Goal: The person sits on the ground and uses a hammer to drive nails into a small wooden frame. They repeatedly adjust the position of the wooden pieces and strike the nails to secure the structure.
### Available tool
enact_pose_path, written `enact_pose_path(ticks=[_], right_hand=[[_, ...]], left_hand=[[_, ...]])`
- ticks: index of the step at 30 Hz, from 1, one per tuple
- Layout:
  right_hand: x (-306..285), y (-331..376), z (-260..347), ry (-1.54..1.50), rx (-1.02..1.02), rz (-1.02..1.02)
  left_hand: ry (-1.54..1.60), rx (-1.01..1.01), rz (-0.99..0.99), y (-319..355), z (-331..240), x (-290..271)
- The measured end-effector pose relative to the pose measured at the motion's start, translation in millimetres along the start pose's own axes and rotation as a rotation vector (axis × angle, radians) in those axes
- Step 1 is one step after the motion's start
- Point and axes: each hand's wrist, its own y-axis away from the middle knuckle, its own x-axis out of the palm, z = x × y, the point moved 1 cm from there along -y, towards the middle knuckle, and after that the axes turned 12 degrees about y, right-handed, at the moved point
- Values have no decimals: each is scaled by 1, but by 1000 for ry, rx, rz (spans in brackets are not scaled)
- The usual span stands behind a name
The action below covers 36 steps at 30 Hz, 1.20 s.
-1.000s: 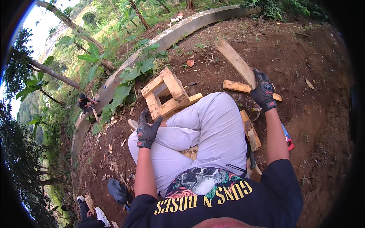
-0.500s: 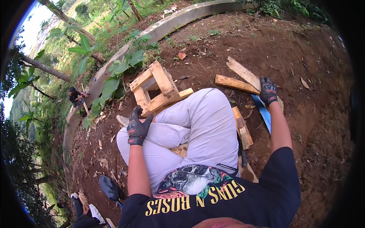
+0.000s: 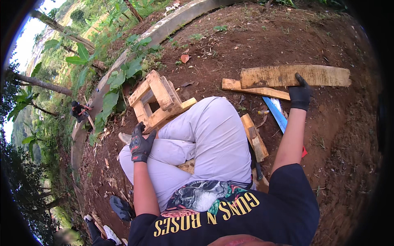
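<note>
Seated on the dirt, the person rests the gloved left hand point(image 3: 140, 144) closed against the small wooden frame point(image 3: 158, 100) by the knee. Farther out, the right hand point(image 3: 300, 95) clasps the long rough plank point(image 3: 295, 76); stiff, splintery, probably light, best gripped mid-length.

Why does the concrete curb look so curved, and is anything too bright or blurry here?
In the head view, the fisheye lens bends the concrete curb near the rim; black corners frame the picture. The sky at upper left is washed out. The gloved right hand and wooden frame are sharp under soft, even daylight.
</note>
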Motion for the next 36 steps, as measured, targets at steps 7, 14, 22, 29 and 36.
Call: enact_pose_path(ticks=[7, 14, 22, 29, 36], right_hand=[[97, 90, 3, 77, 355, 376], [67, 78, 33, 739, 258, 603], [129, 90, 99, 880, -650, 743], [156, 73, 85, 911, -891, 801], [136, 32, 109, 954, -732, 651]], left_hand=[[-54, -46, 10, 2, -11, -5], [-47, -55, 14, 8, -7, -8], [-62, -58, 73, 1, -15, -5], [-84, -92, 93, -2, -16, -5], [-100, -108, 101, 1, -15, -5]])
